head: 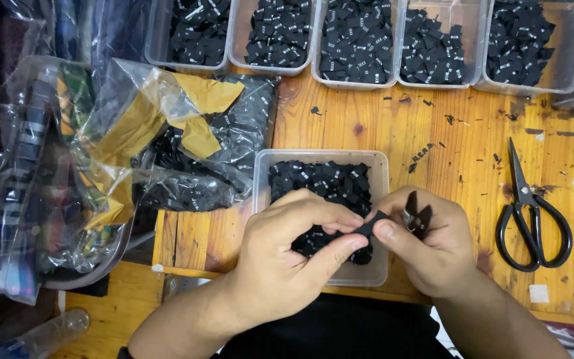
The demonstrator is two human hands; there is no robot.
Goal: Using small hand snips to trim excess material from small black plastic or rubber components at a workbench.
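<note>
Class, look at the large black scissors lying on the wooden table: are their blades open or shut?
Shut. The scissors lie flat on the table, both blades meeting in one narrow point with no gap showing, and the two handle loops sit close together.

A small black fabric label (371,225) lies pinched, tilted, above the clear tub (380,174) of black labels.

Setting: a small garment-trade workshop, at a label-sorting bench. Evidence showing in the frame:

- A scarred, stained orange wooden worktable (393,133) is filling the centre and right.
- A row of clear plastic tubs (357,83), each holding small black woven labels, is lining the top edge.
- One more clear rectangular tub of black labels (380,166) is sitting at lower centre.
- Crinkled clear plastic bags of black labels (234,139) are lying at centre left.
- Bagged striped and plaid fabric pieces (28,193) are piling up at far left.
- Black-handled steel tailor's scissors (529,209) are resting at the right.
</note>
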